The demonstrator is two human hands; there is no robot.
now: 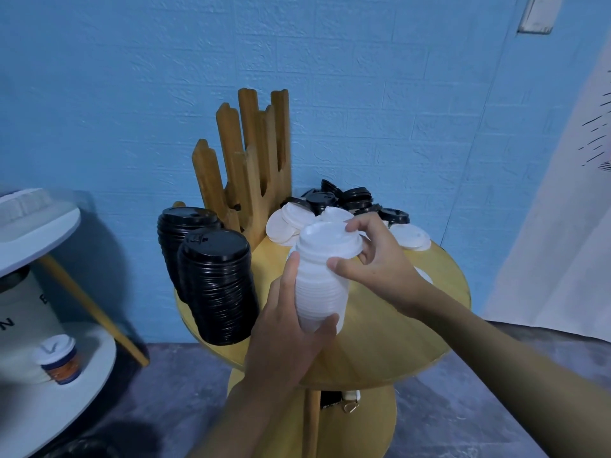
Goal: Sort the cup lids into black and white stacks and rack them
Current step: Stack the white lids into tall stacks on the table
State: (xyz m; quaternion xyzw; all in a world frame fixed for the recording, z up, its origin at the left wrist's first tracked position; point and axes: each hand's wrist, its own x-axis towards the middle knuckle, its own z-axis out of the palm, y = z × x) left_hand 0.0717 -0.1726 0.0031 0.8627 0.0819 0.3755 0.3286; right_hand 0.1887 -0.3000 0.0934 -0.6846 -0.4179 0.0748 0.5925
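My left hand (291, 322) grips the lower half of a tall stack of white lids (322, 285), held above the round wooden table (396, 342). My right hand (377, 256) holds the top white lid (327, 239) of that stack, fingers curled over its rim. Two stacks of black lids (215, 282) stand in the wooden rack (251, 160) at the table's left. Loose white lids (284, 226) and loose black lids (350, 196) lie in a heap at the back of the table.
A blue wall stands right behind the table. At the left is a white tiered stand (39, 233) with a lidded paper cup (59, 358) on its lower shelf. A white curtain (568, 193) hangs at the right.
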